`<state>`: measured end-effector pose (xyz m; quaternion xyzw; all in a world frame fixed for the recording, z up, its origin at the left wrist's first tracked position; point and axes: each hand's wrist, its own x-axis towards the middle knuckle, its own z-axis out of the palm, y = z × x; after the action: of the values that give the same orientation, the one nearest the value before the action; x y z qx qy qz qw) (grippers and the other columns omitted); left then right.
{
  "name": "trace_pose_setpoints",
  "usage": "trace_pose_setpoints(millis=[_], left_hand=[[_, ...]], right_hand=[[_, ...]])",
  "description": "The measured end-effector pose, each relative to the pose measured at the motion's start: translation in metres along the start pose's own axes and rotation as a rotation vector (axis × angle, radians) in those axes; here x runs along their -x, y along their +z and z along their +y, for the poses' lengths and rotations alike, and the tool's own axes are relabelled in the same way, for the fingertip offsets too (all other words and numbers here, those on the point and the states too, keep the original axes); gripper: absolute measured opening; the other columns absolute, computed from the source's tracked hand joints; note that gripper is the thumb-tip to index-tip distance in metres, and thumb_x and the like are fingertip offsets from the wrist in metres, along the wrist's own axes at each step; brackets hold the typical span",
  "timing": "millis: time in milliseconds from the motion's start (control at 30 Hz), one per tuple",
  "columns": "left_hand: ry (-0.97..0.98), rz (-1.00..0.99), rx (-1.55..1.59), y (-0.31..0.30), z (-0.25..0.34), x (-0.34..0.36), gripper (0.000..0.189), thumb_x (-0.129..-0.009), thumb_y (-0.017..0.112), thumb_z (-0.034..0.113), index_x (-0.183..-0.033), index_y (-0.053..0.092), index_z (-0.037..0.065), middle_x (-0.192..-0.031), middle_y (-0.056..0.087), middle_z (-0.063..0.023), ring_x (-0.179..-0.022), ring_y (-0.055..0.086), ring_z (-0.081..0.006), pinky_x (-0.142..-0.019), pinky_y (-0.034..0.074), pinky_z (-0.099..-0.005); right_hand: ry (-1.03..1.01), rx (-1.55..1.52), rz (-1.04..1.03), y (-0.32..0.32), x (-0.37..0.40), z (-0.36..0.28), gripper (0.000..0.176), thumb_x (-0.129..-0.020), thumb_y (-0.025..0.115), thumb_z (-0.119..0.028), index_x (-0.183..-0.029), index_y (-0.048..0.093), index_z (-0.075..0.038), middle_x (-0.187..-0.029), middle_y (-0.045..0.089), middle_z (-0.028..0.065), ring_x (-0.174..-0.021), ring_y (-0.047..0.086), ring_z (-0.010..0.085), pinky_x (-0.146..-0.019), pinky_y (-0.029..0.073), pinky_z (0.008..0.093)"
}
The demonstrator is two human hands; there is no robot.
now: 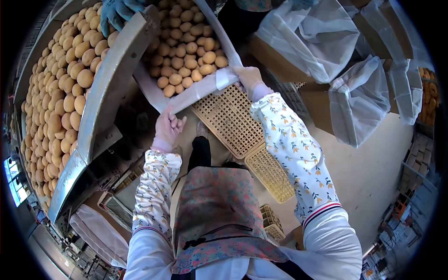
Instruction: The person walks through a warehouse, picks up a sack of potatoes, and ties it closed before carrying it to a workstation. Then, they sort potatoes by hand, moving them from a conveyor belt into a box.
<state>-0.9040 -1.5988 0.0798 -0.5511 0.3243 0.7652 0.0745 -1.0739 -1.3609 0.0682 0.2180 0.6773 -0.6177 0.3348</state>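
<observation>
A box with a whitish liner folded over its rim (198,89) holds many round, tan-orange fruits (184,51) whose kind I cannot make out. At the box's near left corner, my left hand (168,127) has its fingers curled, pinching the liner's edge. My right hand (249,78) is closed on the liner at the near right corner. A short glossy white strip (225,79) lies on the rim close to my right fingers. Both forearms wear floral sleeve covers. Below the box is a tan plastic crate (228,121) with a grid of holes.
A metal-edged chute (105,88) full of the same fruits (60,102) stands on the left. A co-worker's blue-gloved hand (120,13) rests at its top. Lined cardboard boxes (322,100) stand on the right. A yellow crate (270,172) lies on the floor near my feet.
</observation>
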Motion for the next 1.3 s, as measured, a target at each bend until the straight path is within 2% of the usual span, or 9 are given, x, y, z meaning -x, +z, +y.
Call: trace_pose_setpoints(millis=[333,467,633,767,800,967,1033,1100,1300], left_hand=[[-0.173,-0.276,-0.378,-0.061,-0.198,0.125,0.03,-0.097,0.056,0.035,-0.078,0.049,0.012,-0.06,0.034,-0.0004,-0.052,0.039,-0.0153,-0.077,0.052,-0.035],[-1.0,-0.009,0.284,-0.07,-0.286,0.152,0.027,-0.098,0.052,0.043,-0.095,0.05,0.016,-0.065,0.034,-0.0004,-0.073,0.048,-0.0194,-0.089,0.047,-0.0354],[-1.2,-0.283,-0.134,-0.049,-0.343,0.199,0.041,-0.1,0.043,0.045,-0.085,0.051,0.008,-0.071,0.054,-0.007,-0.08,0.059,-0.0215,-0.091,0.048,-0.0396],[-0.979,-0.737,-0.821,-0.042,-0.293,0.185,0.021,-0.093,0.061,0.024,-0.1,0.063,0.004,-0.101,0.062,-0.009,-0.1,0.062,-0.0168,-0.083,0.05,-0.0316],[-0.308,-0.837,-1.218,-0.05,-0.275,0.181,0.02,-0.092,0.061,0.02,-0.103,0.063,0.003,-0.104,0.06,-0.0085,-0.097,0.06,-0.0185,-0.084,0.049,-0.0324],[1.373,-0.026,-1.491,0.012,-0.088,0.119,0.039,-0.089,0.066,0.027,-0.108,0.056,-0.005,-0.095,0.057,-0.0142,-0.088,0.053,-0.0286,-0.083,0.045,-0.0416],[1.254,0.06,-2.054,-0.001,-0.026,0.065,0.05,-0.084,0.068,0.039,-0.106,0.059,-0.005,-0.103,0.061,-0.0216,-0.094,0.059,-0.0347,-0.086,0.046,-0.0439],[0.275,0.03,-2.285,0.039,-0.017,0.061,0.058,-0.08,0.068,0.048,-0.104,0.062,-0.005,-0.104,0.065,-0.0258,-0.104,0.062,-0.0362,-0.09,0.047,-0.0436],[0.183,-0.134,-1.986,-0.059,-0.01,-0.001,0.054,-0.092,0.055,0.048,-0.067,0.062,0.0,-0.05,0.058,-0.0094,-0.045,0.061,-0.0207,-0.045,0.046,-0.0357]], right_hand=[[0.155,0.089,0.075,-0.133,0.157,0.103,0.027,-0.084,0.067,-0.026,-0.073,0.064,-0.001,-0.054,0.055,0.0015,-0.041,0.049,0.0094,-0.036,0.036,0.0256],[0.173,0.152,0.248,-0.197,0.196,0.164,0.025,-0.081,0.065,-0.023,-0.077,0.066,0.002,-0.057,0.058,0.0035,-0.044,0.054,0.0118,-0.038,0.04,0.0272],[0.302,0.201,0.414,-0.249,0.243,0.214,0.023,-0.079,0.064,-0.021,-0.077,0.066,0.002,-0.059,0.059,0.0035,-0.046,0.055,0.0123,-0.041,0.043,0.028],[0.207,0.022,0.548,-0.252,0.25,0.235,0.022,-0.079,0.065,-0.02,-0.079,0.066,0.002,-0.059,0.059,0.0036,-0.045,0.054,0.0126,-0.042,0.043,0.0286],[0.211,0.005,0.575,-0.253,0.249,0.242,0.022,-0.079,0.066,-0.02,-0.079,0.066,0.002,-0.059,0.058,0.0032,-0.046,0.055,0.0134,-0.044,0.045,0.0295],[0.15,0.133,0.927,-0.208,0.275,0.252,0.031,-0.078,0.073,-0.024,-0.088,0.064,0.004,-0.065,0.057,0.0033,-0.06,0.058,0.0164,-0.061,0.05,0.0345],[-0.106,0.273,1.007,-0.152,0.3,0.291,0.056,-0.077,0.078,-0.027,-0.117,0.055,0.005,-0.096,0.06,0.0171,-0.087,0.06,0.0261,-0.079,0.049,0.0381],[-0.016,0.395,0.917,-0.092,0.331,0.284,0.059,-0.076,0.079,-0.026,-0.12,0.055,0.006,-0.103,0.063,0.0231,-0.094,0.062,0.0359,-0.084,0.048,0.0411],[0.783,-0.543,0.529,-0.052,0.359,0.339,0.027,-0.091,0.058,-0.025,-0.1,0.067,-0.001,-0.058,0.06,0.0097,-0.038,0.054,0.0153,-0.034,0.041,0.0262]])
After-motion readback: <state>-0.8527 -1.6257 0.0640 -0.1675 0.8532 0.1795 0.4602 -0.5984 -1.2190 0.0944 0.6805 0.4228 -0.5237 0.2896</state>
